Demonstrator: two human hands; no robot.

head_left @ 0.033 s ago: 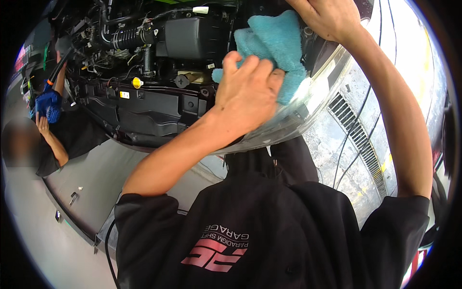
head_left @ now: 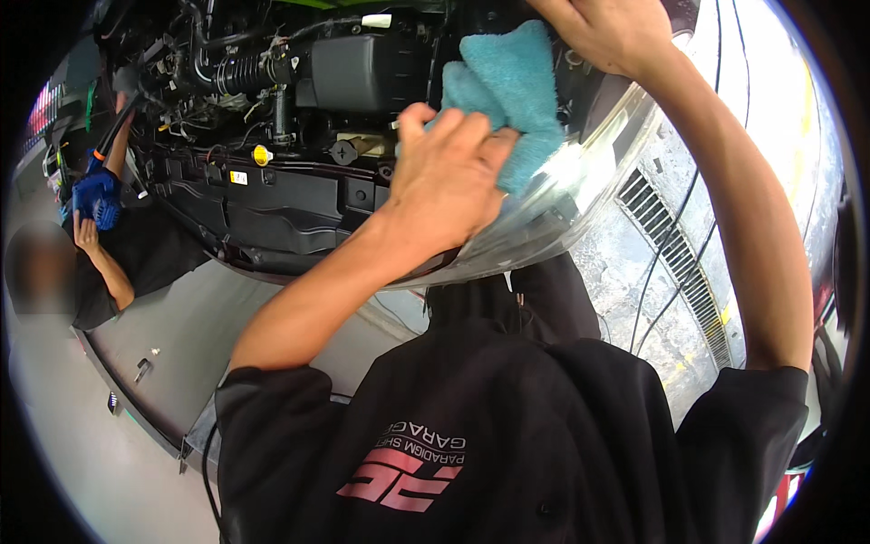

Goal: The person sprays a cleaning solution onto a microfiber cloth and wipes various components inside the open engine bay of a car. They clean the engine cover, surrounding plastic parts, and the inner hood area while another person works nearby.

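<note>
Bunched under my left hand (head_left: 450,177) is a teal microfiber towel (head_left: 523,80). The fingers are curled into the cloth, close to the clear headlight lens (head_left: 535,222) at the car's front corner. Part of the towel lies folded beyond my knuckles, over the edge of the engine bay. My right hand (head_left: 623,36) rests at the upper edge of the view, by the fender beside the headlight. Most of its fingers are cut off there, so their pose is unclear.
The open engine bay holds a black box (head_left: 343,72), a ribbed hose (head_left: 243,74) and a yellow cap (head_left: 262,155). On the left a co-worker's hand (head_left: 86,235) is at a blue tool (head_left: 96,201). A floor drain grate (head_left: 671,245) and black cables lie at the right.
My left hand has shifted slightly left with the towel. My right hand has moved a little left. The co-worker's blue tool sits slightly further right.
</note>
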